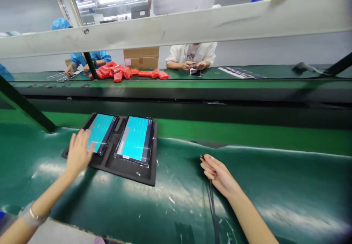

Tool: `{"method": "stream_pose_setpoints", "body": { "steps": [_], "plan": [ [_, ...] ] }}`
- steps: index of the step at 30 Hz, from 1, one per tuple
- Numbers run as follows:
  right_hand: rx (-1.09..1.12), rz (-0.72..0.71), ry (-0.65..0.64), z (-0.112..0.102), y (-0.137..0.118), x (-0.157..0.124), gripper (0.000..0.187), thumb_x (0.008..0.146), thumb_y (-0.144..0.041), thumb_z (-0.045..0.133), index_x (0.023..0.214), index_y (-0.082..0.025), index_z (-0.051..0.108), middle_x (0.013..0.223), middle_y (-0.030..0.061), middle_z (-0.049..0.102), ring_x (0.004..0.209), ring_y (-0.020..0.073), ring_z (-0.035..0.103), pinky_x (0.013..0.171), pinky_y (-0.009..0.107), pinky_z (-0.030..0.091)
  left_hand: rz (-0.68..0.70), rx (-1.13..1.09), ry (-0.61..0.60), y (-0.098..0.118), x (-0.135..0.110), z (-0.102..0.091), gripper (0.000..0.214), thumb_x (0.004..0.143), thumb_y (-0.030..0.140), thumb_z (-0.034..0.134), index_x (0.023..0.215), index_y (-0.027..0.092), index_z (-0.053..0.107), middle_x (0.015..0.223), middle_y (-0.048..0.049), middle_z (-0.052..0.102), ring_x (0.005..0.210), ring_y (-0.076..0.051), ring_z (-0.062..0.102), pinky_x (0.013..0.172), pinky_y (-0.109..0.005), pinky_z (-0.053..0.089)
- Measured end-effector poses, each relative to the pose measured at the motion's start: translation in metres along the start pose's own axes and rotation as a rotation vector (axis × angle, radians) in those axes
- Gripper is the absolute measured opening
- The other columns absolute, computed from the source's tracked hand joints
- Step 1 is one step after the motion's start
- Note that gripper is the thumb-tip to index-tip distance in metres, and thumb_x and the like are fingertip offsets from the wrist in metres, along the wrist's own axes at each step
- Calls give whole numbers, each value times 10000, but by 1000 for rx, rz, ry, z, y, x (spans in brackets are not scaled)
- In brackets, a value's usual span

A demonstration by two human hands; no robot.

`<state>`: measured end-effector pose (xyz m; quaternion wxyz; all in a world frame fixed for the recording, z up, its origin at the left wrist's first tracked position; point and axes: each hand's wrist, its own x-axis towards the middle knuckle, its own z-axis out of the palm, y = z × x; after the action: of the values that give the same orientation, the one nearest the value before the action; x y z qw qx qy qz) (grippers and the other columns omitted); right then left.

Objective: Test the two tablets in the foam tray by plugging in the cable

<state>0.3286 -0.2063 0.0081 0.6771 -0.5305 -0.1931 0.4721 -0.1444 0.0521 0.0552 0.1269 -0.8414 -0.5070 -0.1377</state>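
Two tablets with lit blue screens, the left tablet (103, 129) and the right tablet (135, 138), lie in the recesses of a black foam tray (115, 167) on the green bench mat. My left hand (79, 152) is over the left tablet's near-left corner, fingers stretched out and covering part of it. Whether the fingertips touch the screen I cannot tell. To the right, my right hand (216, 172) pinches the end of a black cable (212, 203), with a small dark tip showing past the fingers. The cable hangs down toward the bench's near edge.
Beyond the bench runs a dark conveyor belt (176, 106). A white beam (176, 27) crosses above, with a green post (24, 104) at left. Across the belt sit two co-workers, near red wrapped packs (118, 71) and a cardboard box (141, 57). A pale box edge (63, 233) is at bottom left.
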Motion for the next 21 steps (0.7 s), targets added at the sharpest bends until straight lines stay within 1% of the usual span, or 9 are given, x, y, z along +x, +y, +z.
{"method": "stream_pose_setpoints", "body": {
  "steps": [1, 3, 4, 5, 8, 11, 15, 18, 21],
  "plan": [
    [-1, 8, -2, 0, 0, 0, 372, 694, -471, 891, 731, -166, 682, 608, -82, 248, 544, 92, 88, 387, 204, 121, 191, -56, 73, 14, -13, 4, 505, 994, 379, 385, 1469, 205, 390, 1538, -133, 443, 1492, -318, 292, 1227, -579, 196],
    [0, 20, -5, 0, 0, 0, 364, 701, -468, 888, 738, -171, 682, 608, -82, 246, 545, 91, 85, 390, 203, 121, 450, -137, 95, 39, -25, 12, 484, 975, 278, 432, 1458, 288, 419, 1559, -65, 427, 1507, -291, 266, 1257, -580, 124],
    [2, 24, -6, -1, 1, 0, 362, 708, -470, 884, 733, -176, 675, 608, -81, 246, 546, 91, 83, 392, 203, 121, 516, -178, 87, 49, -23, 16, 498, 964, 239, 435, 1459, 296, 425, 1563, -52, 422, 1514, -290, 249, 1260, -591, 110],
    [4, 27, -8, -1, 1, -1, 360, 716, -471, 878, 723, -182, 663, 609, -80, 246, 547, 92, 80, 394, 204, 120, 535, -220, 80, 57, -17, 20, 512, 955, 209, 431, 1461, 290, 432, 1565, -48, 419, 1519, -293, 233, 1259, -605, 104],
    [7, 55, -27, -2, 3, -2, 360, 747, -459, 860, 698, -191, 624, 616, -73, 259, 551, 94, 79, 405, 209, 117, 470, -325, 89, 72, 19, 30, 505, 934, 185, 429, 1432, 253, 489, 1534, -57, 464, 1507, -309, 258, 1250, -639, 123],
    [-17, 81, -55, -3, 4, -3, 354, 775, -446, 843, 708, -189, 608, 635, -63, 283, 555, 92, 87, 418, 208, 111, 439, -346, 91, 85, 67, 45, 467, 912, 172, 434, 1349, 256, 577, 1457, -55, 550, 1451, -300, 367, 1251, -617, 174],
    [-60, 76, -63, -3, 6, -4, 343, 793, -460, 823, 736, -193, 616, 642, -62, 278, 554, 93, 95, 423, 215, 110, 383, -362, 108, 111, 121, 64, 445, 925, 141, 379, 1301, 210, 608, 1402, -90, 582, 1417, -301, 393, 1231, -590, 231],
    [-67, 56, -80, -4, 6, -4, 333, 813, -463, 803, 737, -198, 615, 642, -63, 266, 557, 101, 90, 426, 225, 108, 357, -389, 105, 125, 141, 69, 437, 924, 118, 366, 1272, 205, 616, 1359, -99, 599, 1394, -297, 402, 1216, -569, 256],
    [-81, 43, -93, -3, 6, -4, 333, 822, -465, 795, 737, -193, 622, 640, -68, 245, 563, 105, 81, 431, 226, 103, 328, -413, 92, 131, 143, 66, 446, 927, 97, 349, 1282, 198, 599, 1361, -111, 585, 1385, -299, 397, 1200, -567, 264]
  ]
}}
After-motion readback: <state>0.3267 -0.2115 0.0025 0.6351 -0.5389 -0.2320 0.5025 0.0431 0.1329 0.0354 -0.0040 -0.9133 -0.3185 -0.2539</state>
